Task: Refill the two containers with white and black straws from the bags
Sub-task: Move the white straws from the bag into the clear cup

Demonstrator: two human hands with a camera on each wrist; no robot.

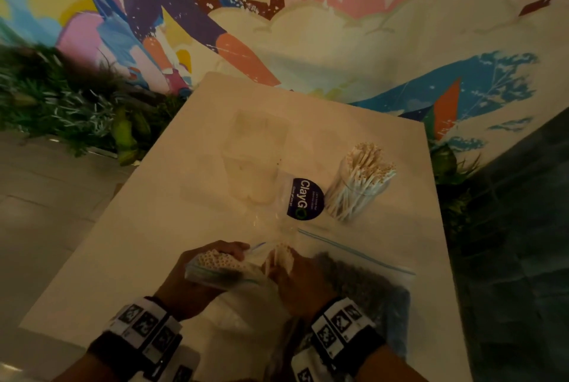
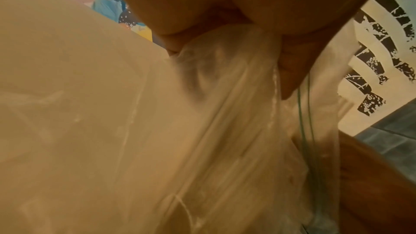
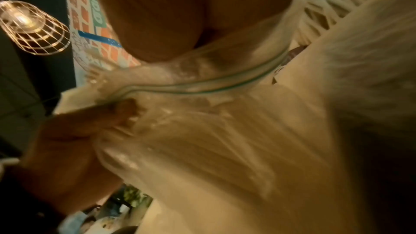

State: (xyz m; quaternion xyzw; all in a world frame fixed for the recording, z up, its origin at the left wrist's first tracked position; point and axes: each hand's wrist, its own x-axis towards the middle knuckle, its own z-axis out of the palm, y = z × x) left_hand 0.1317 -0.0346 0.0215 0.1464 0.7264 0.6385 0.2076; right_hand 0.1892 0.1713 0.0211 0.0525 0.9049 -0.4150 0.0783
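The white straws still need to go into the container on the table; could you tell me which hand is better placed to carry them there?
Probably the right hand: it already grips a bunch of white straws and lies nearer the container. The left hand holds the bag open.

White table [image 1: 160,212], clear container of white straws [image 1: 358,187], empty clear container [image 1: 255,154], bag of black straws [image 1: 366,286]

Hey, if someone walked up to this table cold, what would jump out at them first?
Probably the two hands at the near edge: the left hand grips the open bag of white straws while the right hand holds a bunch of straws at its mouth. Next, the clear container bristling with white straws at the right of the table, and the loud painted mural behind.
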